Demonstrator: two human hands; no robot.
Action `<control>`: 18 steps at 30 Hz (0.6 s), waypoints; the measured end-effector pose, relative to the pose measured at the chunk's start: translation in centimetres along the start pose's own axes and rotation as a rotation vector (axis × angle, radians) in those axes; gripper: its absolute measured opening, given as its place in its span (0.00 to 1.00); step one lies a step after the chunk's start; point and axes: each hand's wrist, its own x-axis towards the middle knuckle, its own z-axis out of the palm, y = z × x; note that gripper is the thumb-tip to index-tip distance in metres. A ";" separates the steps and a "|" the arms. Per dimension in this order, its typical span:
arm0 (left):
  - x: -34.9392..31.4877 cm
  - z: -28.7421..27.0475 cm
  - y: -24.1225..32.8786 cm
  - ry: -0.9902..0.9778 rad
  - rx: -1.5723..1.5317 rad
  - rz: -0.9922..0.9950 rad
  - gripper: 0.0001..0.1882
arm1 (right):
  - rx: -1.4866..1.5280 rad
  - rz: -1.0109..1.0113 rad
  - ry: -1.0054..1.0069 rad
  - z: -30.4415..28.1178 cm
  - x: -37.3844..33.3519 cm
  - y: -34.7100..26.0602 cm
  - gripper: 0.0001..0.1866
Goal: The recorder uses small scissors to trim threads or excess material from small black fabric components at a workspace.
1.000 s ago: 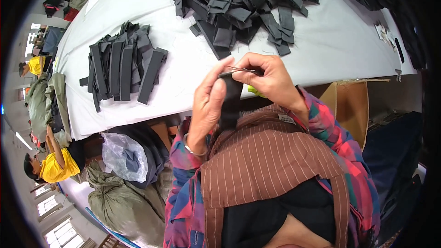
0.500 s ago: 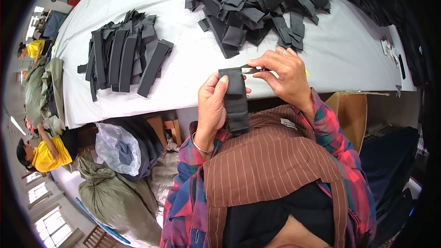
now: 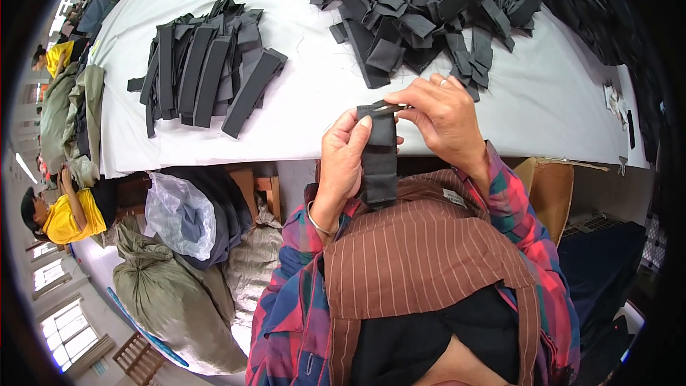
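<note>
My left hand (image 3: pixel 344 157) pinches a dark grey fabric strip (image 3: pixel 379 164) near its upper end, thumb on top. The strip hangs down toward the brown striped apron. In the fingers of my right hand (image 3: pixel 444 116) is a small tool with a thin metal blade (image 3: pixel 388 108), its tip lying along the strip's top edge. The fingers hide most of the tool, so its exact kind is unclear. Beyond the left hand, a row of similar folded strips (image 3: pixel 207 75) lies on the white-covered table (image 3: pixel 300 129).
A big loose heap of dark strips (image 3: pixel 421 18) covers the table's far middle. Black cloth (image 3: pixel 582 11) lies far right. Below the table edge are a cardboard box (image 3: pixel 547 189), a clear plastic bag (image 3: pixel 179 218) and an olive sack (image 3: pixel 168 300). People in yellow (image 3: pixel 75 218) are at left.
The view has shifted a little. The strip and left hand sit closer to the right hand, and the tool's blade now lies against the strip's top edge.
</note>
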 end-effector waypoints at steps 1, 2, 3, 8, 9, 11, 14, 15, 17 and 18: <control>0.0 0.1 0.0 -0.003 0.006 0.003 0.13 | 0.001 -0.024 -0.033 0.0 0.2 0.0 0.10; 0.0 0.2 -0.1 -0.008 0.007 0.007 0.13 | -0.003 -0.027 -0.028 0.0 0.2 0.0 0.10; 0.0 0.2 -0.2 -0.008 0.014 0.011 0.13 | -0.005 -0.041 -0.039 0.1 0.3 0.0 0.10; -0.1 0.1 -0.2 -0.005 0.016 0.005 0.14 | -0.002 -0.041 -0.035 0.5 0.2 0.5 0.10; -0.1 0.2 -0.1 -0.005 0.017 0.002 0.14 | -0.002 -0.037 -0.035 0.4 0.2 0.4 0.10; 0.2 0.2 0.3 0.043 0.041 0.062 0.15 | 0.182 0.059 -0.028 0.0 0.1 -0.2 0.13; 0.9 -0.2 0.9 0.001 -0.029 0.019 0.16 | 0.101 0.009 -0.095 0.7 -0.3 -1.1 0.15; 1.4 -0.5 0.8 0.022 0.050 0.018 0.16 | 0.109 0.010 -0.099 1.2 -0.4 -1.0 0.15; 1.7 -0.8 0.8 -0.038 -0.038 -0.050 0.17 | 0.204 0.107 -0.061 2.0 -0.4 -0.2 0.14; 1.9 -1.0 0.6 -0.093 -0.126 -0.117 0.17 | 0.303 0.201 -0.024 2.7 -0.3 0.5 0.12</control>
